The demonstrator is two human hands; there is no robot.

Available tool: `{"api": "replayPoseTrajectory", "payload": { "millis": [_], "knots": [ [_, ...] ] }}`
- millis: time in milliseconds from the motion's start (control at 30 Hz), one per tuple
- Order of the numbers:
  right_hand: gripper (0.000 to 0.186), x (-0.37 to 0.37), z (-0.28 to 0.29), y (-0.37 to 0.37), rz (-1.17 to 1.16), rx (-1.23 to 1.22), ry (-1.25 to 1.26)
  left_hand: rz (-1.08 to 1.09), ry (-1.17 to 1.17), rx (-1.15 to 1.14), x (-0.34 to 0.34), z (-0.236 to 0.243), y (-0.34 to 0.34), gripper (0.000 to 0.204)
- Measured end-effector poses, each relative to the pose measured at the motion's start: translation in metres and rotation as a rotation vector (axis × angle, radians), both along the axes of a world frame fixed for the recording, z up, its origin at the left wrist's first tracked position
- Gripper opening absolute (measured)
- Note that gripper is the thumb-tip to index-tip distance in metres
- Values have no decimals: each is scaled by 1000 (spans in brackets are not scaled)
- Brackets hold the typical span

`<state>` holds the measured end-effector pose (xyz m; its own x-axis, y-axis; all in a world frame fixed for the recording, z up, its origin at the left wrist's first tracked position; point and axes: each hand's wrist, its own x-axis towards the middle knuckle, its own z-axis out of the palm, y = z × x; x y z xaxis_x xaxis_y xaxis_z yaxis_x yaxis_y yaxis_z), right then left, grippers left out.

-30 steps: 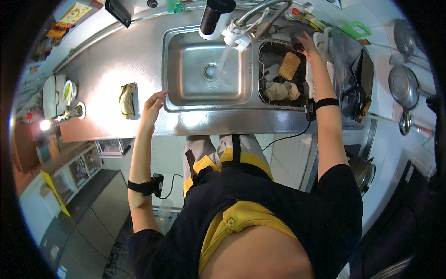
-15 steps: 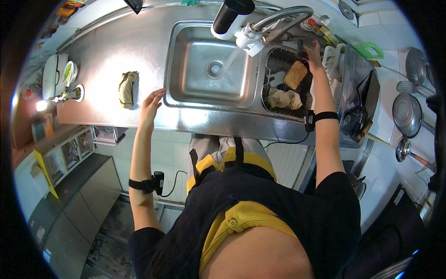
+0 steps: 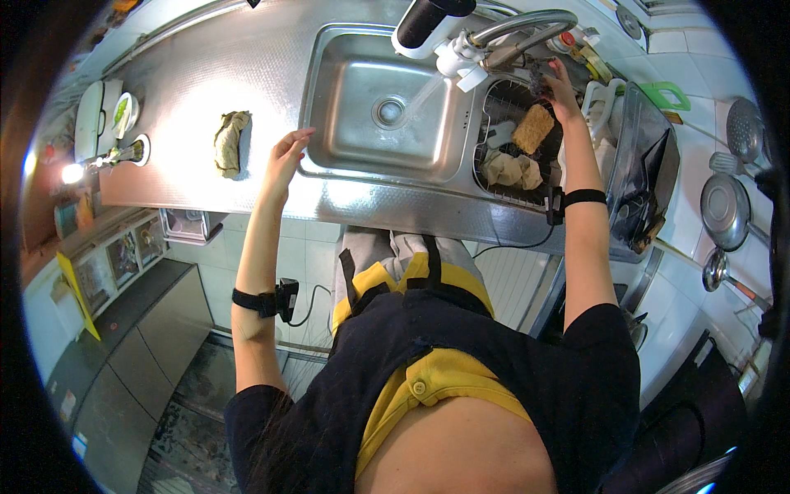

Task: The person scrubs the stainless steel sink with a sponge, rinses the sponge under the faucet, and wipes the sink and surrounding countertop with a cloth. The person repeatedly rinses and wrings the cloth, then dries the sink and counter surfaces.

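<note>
My left hand (image 3: 288,158) hovers at the left rim of the metal sink (image 3: 329,165), its fingers stretched out and holding nothing visible. Over at the right, my right hand (image 3: 563,92) is closed around a dark, wiry scouring pad (image 3: 539,84) above the back of the black wire rack (image 3: 496,188). In that rack lie a brown sponge (image 3: 533,128), a pale grey piece (image 3: 499,134) and a crumpled beige cloth (image 3: 512,170). Water runs from the white-fitted faucet (image 3: 459,59) into the sink.
A folded, olive-coloured cloth (image 3: 230,145) lies on the steel counter (image 3: 185,90). Farther left are a white bowl (image 3: 125,116) with something green and a lit lamp (image 3: 74,173). A clear bin (image 3: 623,177) stands right of the rack; metal utensils (image 3: 726,212) hang on the tiled wall.
My left hand has moved right and slightly forward to the sink's rim, its fingers closer together. My right hand has shifted slightly forward with the scouring pad. The view has also shifted slightly.
</note>
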<state>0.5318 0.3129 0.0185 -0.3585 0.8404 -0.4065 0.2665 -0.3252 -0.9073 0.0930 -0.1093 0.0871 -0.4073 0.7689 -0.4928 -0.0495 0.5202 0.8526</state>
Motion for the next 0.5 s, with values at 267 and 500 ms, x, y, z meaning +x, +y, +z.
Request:
{"api": "replayPoseTrajectory", "payload": {
  "millis": [267,500],
  "knots": [
    [97,-8,6,-6,33,51,-75,6,17,33,2,5,22,32],
    [99,-12,16,-11,20,42,-60,56,-15,28,1,0,26,27]
  ]
}}
